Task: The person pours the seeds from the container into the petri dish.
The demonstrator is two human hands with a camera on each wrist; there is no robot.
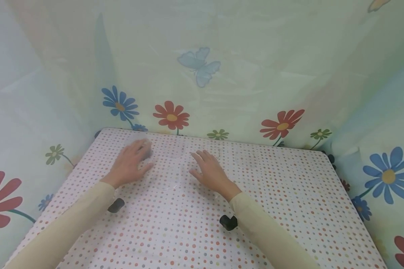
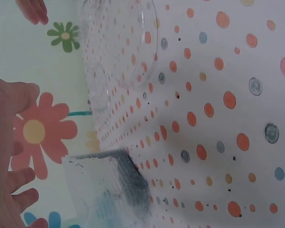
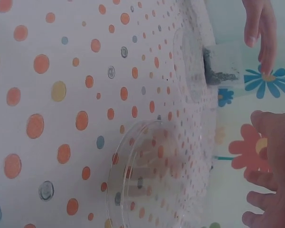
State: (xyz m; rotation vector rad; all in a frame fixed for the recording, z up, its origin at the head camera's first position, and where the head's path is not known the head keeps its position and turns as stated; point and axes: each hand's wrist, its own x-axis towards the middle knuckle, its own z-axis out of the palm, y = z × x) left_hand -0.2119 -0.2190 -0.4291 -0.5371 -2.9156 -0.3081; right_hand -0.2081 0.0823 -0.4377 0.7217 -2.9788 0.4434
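My left hand point(image 1: 130, 163) hovers over the left half of the dotted table, fingers loosely spread and holding nothing. Close to it is a clear container point(image 2: 92, 183) with dark grey, grainy matter inside, partly hidden by the hand in the head view. My right hand point(image 1: 212, 172) is held above the table to the right, its fingers relaxed and slightly bent, also holding nothing. A clear round dish point(image 3: 115, 190) lies beneath it in the right wrist view. Between the hands rests another transparent round dish point(image 1: 168, 186), faint against the dots.
Another clear dish point(image 2: 100, 90) lies toward the back of the table. Two black fittings, one point(image 1: 116, 205) by the left forearm and one point(image 1: 228, 222) by the right, show beside the sleeves. Flower-printed sheeting point(image 1: 202, 108) encloses the table's back and sides.
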